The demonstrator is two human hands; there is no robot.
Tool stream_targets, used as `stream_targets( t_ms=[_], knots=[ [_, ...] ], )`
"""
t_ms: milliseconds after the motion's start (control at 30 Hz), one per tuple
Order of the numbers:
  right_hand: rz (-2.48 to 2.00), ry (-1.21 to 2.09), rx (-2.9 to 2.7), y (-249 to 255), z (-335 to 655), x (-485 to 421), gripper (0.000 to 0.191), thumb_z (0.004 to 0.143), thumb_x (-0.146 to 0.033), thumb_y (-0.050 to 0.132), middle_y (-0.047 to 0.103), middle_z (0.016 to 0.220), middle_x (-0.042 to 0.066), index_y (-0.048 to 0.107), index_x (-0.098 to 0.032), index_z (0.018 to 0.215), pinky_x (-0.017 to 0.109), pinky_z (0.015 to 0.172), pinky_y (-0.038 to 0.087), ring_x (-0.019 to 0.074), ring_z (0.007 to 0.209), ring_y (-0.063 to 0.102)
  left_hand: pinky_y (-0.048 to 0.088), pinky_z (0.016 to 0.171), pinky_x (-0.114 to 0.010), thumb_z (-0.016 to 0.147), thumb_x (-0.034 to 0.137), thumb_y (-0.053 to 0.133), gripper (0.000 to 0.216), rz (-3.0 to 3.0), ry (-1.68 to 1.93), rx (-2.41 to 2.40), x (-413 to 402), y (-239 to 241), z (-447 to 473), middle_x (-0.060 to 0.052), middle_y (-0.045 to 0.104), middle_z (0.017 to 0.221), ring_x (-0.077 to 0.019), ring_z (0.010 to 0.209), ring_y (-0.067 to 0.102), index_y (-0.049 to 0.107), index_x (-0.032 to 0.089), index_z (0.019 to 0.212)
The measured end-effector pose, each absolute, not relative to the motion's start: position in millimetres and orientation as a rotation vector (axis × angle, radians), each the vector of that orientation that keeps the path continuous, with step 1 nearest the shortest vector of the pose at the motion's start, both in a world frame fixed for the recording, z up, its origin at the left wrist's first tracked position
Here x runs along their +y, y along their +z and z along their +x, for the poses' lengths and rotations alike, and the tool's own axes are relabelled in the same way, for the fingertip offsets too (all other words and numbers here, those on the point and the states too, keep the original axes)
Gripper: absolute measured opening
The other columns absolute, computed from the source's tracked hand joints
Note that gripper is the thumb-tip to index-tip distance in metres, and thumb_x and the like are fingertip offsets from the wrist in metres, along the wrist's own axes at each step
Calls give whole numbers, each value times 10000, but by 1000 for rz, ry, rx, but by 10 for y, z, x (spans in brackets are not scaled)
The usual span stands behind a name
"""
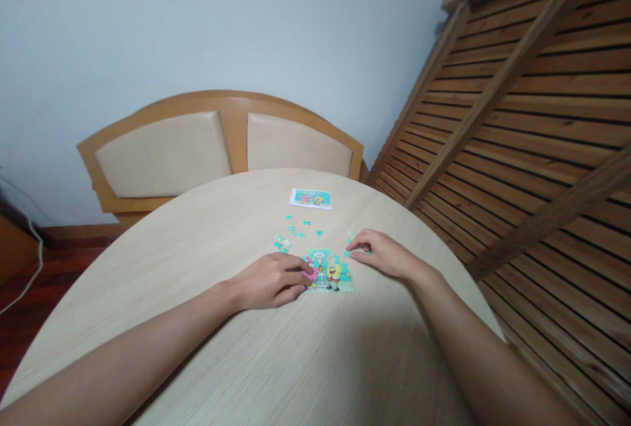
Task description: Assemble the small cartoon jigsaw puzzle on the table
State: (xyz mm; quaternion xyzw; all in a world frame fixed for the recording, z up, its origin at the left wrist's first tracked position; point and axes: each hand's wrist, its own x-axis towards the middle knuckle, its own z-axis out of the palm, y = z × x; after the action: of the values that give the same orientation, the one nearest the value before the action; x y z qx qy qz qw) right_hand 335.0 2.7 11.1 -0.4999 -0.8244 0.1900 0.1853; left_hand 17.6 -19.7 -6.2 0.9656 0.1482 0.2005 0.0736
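Here, the puzzle (324,276) lies, long axis crosswise, short of the far edge of the counter (231,215), between the left hand (273,281), nearer, resting unclenched on its left side, and the right hand (383,254), bent beside it, grasp indeterminable

The left hand (273,279) rests its fingers on a partly joined puzzle (332,275); the right hand (382,254) is at its right. Beyond both hands, loose pieces (319,233) and a printed card (312,198) lie.
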Motion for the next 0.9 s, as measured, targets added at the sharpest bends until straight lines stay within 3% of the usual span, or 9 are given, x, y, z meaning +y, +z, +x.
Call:
stream_targets(
  t_ms=[233,533,767,900],
  knots=[
    [-1421,528,-2356,109,3368,26,178,851,-316,666,679,920,74,735,-168,924,312,763,458,205,831,610,563,940,-367,954,279,528,219,2873,658,337,-219,-46,182,-82,727,1137,-211,1057,688,691,193,1073],
    [-1480,617,-2338,146,3372,-3,190,823,-320,671,690,932,75,700,-164,928,317,778,456,211,850,616,561,896,-366,930,314,507,280,2866,554,215,-350,57,227,-105,710,1110,-233,1021,684,636,186,1143],
    [-1450,797,-2266,159,3342,-10,207,811,-308,662,666,810,38,689,-144,934,280,669,437,175,733,586,556,766,-371,904,375,498,242,3005,489,132,-394,77,259,-115,676,982,-241,864,671,627,185,980],
    [-1388,839,-2256,168,3310,-10,178,833,-317,666,694,838,45,713,-156,891,295,736,458,186,790,608,559,750,-359,907,380,496,234,3019,540,94,-405,82,276,-115,675,951,-233,842,675,627,189,937]
  ],
)
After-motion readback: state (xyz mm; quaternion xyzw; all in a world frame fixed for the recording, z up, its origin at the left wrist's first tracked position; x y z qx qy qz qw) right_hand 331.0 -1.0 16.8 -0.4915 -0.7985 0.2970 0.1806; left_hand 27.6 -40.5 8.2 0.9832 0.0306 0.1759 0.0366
